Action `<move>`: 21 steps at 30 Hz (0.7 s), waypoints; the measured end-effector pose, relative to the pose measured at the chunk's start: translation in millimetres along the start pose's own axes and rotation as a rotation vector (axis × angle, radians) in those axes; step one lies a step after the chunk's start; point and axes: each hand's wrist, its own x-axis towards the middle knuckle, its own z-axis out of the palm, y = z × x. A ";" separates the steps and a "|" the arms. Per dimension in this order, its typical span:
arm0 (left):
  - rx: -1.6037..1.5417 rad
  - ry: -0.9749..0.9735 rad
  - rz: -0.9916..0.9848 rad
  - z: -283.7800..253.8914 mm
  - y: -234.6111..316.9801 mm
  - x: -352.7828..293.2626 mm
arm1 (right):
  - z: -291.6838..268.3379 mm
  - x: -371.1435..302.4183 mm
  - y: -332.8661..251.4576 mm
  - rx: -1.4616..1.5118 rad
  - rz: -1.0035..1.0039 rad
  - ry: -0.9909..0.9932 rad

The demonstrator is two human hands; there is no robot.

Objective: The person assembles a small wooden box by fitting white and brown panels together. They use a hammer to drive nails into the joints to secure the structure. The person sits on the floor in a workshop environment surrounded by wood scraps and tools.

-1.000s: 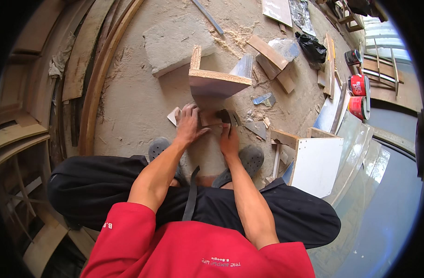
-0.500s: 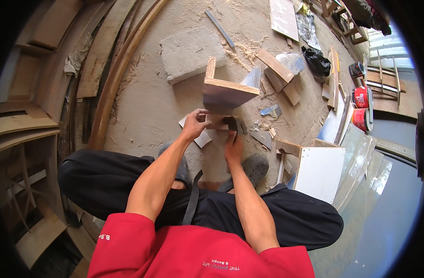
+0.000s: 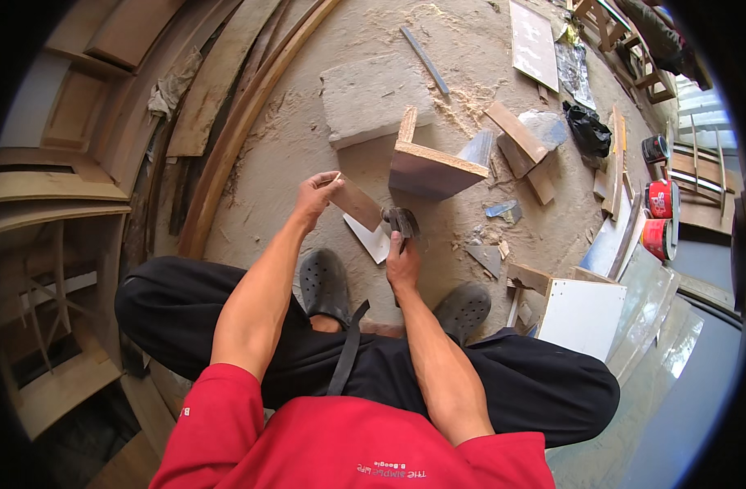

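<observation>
My left hand (image 3: 314,200) pinches one end of a small flat brown board (image 3: 358,205), held tilted above the floor. My right hand (image 3: 402,265) is closed round the handle of a hammer (image 3: 401,223), whose dark head is at the board's far end; I cannot tell whether they touch. Below the board lies a white angular offcut (image 3: 371,242). Just beyond my hands stands an L-shaped assembly of chipboard panels (image 3: 437,169), raw edges upward.
A concrete slab (image 3: 369,98) and a metal strip (image 3: 424,59) lie ahead. Wood blocks (image 3: 516,134), a white box-like panel piece (image 3: 581,316) and red paint tins (image 3: 660,200) are to the right. Long planks (image 3: 251,106) line the left. My feet wear grey clogs (image 3: 324,285).
My left hand has lifted the board's left end, so it now slopes down toward the hammer. The hammer's head has turned into clearer view. The whole scene has shifted slightly rightward in the picture.
</observation>
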 end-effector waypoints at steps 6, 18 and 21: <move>-0.409 0.139 -0.108 -2.8 0.0 -5.3 | 0.5 2.9 29.4 -0.056 0.043 0.008; -0.633 0.205 -0.270 -4.8 -5.2 3.6 | 15.7 2.3 30.6 -0.100 -0.037 0.036; -0.541 0.179 -0.322 -20.9 -17.8 8.2 | 26.0 2.0 17.7 -0.075 -0.049 0.014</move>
